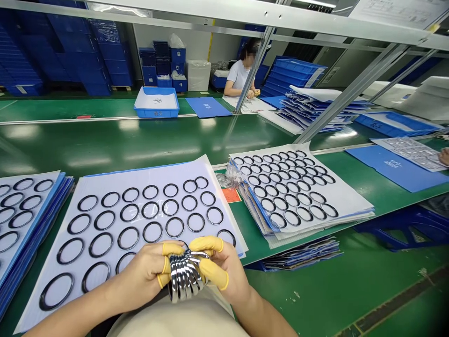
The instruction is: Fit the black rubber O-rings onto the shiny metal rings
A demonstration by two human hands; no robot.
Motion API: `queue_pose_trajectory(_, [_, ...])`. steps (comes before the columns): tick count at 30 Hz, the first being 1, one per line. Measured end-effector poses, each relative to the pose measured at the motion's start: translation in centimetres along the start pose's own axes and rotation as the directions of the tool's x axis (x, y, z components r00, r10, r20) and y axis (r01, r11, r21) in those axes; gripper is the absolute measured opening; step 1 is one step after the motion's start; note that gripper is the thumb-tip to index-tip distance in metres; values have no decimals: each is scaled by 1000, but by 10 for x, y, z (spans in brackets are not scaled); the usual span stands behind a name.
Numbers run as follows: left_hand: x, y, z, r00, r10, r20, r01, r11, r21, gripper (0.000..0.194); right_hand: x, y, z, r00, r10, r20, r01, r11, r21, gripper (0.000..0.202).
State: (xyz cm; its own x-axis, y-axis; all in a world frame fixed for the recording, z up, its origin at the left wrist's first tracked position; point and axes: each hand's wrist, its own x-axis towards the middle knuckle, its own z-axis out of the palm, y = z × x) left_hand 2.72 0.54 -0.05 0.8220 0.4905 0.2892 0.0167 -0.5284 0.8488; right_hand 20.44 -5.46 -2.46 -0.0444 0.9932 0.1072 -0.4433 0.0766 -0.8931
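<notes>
A bunch of shiny chrome rings (185, 275) is held between my two hands, close to my body. My left hand (150, 267), with yellow finger cots on several fingertips, is closed round the left side of the bunch. My right hand (220, 267), also in yellow finger cots, pinches the rings at the upper right with thumb and forefinger. Just beyond my hands lies a white sheet (115, 187) bearing rows of black-edged rings (152, 231). My hands and the bunch cover part of its near right side.
Stacked sheets with rings (298, 187) stand to the right, and another ring stack (21, 201) at the left. A metal post (347, 96) slants over the green bench (157, 138). Across it a person (242, 77) works beside a blue tray (156, 112). Another person's hand (444, 157) shows far right.
</notes>
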Motion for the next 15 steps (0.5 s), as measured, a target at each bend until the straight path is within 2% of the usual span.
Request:
queue_pose_trajectory(3, [-1,-4,1,994,113,-8,-112,986,125,32,1,5,1,999,35,-40,-34,999,26,19])
queue_pose_trajectory(8, [0,-6,-2,992,117,-38,-112,987,114,33,1,8,1,995,93,-39,-89,991,100,36])
queue_pose_trajectory(11, [1,-4,-4,994,100,-33,-98,993,59,34,1,7,-2,999,24,-25,-22,995,93,37])
queue_pose_trajectory(15, [1,-1,-5,994,97,-46,-95,995,43,33,-1,10,-16,987,-101,-124,99,995,-26,32])
